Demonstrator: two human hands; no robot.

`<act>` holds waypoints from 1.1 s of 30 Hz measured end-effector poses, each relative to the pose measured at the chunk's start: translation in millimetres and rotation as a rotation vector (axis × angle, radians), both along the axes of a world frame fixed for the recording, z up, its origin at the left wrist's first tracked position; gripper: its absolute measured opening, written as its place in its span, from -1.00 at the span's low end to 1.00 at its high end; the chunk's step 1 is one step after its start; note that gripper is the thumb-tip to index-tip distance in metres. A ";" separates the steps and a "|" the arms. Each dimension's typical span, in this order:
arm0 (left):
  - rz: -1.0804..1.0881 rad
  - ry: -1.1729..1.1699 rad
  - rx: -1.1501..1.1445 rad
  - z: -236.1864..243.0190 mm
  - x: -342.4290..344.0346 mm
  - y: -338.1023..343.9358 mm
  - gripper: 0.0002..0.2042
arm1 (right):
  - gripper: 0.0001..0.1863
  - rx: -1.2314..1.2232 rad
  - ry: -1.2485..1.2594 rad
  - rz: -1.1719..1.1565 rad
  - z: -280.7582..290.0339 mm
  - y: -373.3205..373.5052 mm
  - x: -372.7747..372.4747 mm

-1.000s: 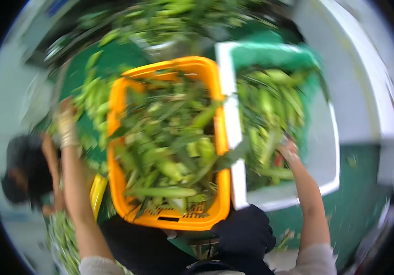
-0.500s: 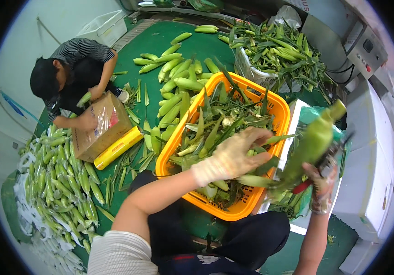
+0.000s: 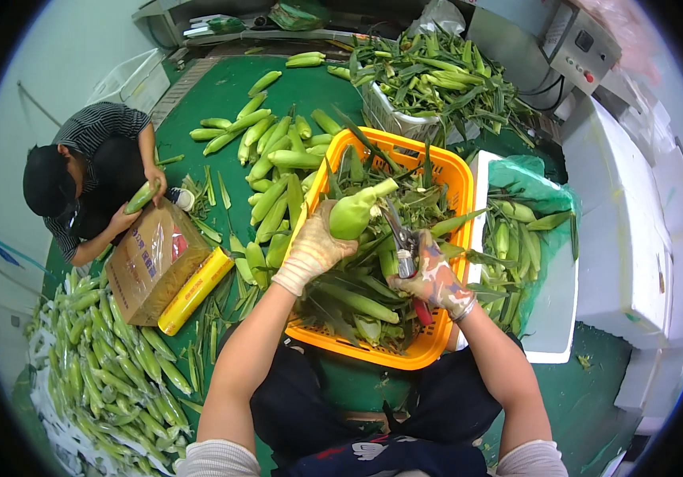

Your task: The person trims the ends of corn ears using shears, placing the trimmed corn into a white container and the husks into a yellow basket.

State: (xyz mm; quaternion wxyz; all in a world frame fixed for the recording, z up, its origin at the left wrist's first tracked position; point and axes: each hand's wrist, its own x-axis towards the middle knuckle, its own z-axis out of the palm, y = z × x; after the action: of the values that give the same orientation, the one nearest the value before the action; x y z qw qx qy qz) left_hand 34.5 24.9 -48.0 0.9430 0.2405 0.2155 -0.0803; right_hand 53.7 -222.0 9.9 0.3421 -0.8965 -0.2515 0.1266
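Observation:
My left hand (image 3: 316,248), in a pale knit glove, is closed around a green ear of corn (image 3: 349,216) whose stalk end points up and right. My right hand (image 3: 434,282), in a patterned glove, grips a pair of pruning shears (image 3: 402,246) with red on the handle. The blades reach up close to the stalk end; I cannot tell whether they touch it. Both hands are over an orange plastic basket (image 3: 393,359) full of stripped husks and leaves.
A white foam box (image 3: 552,342) lined with green plastic holds unpeeled corn at the right. Beyond stands a heaped white crate (image 3: 405,123). Corn ears (image 3: 274,203) lie on the green floor. At the left, a co-worker (image 3: 107,167) holds corn over a carton (image 3: 147,266) near wrapped ears (image 3: 111,350).
The ear of corn has come from the right side over the basket and is now in my left hand. My right hand has moved left with the shears. The view has shifted.

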 end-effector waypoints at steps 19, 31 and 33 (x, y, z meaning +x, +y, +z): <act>-1.391 -0.400 2.093 101.2 14.0 -54.6 -0.48 | -0.03 0.033 0.056 0.142 1.0 -27.4 7.5; -0.096 -0.012 0.994 63.7 -7.7 -80.1 -0.50 | -0.73 1.074 0.875 -0.371 -21.6 -16.4 -44.6; -0.059 -0.290 0.546 30.6 0.2 -77.7 -0.50 | -0.68 0.932 0.752 -0.279 -39.0 -10.7 -59.3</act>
State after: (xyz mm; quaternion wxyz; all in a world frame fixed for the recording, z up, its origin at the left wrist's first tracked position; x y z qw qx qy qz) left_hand 34.7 -52.8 -17.4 0.8617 0.5001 0.0853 -0.0116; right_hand -5.6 -232.7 -29.1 0.7768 -0.5708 -0.0228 0.2651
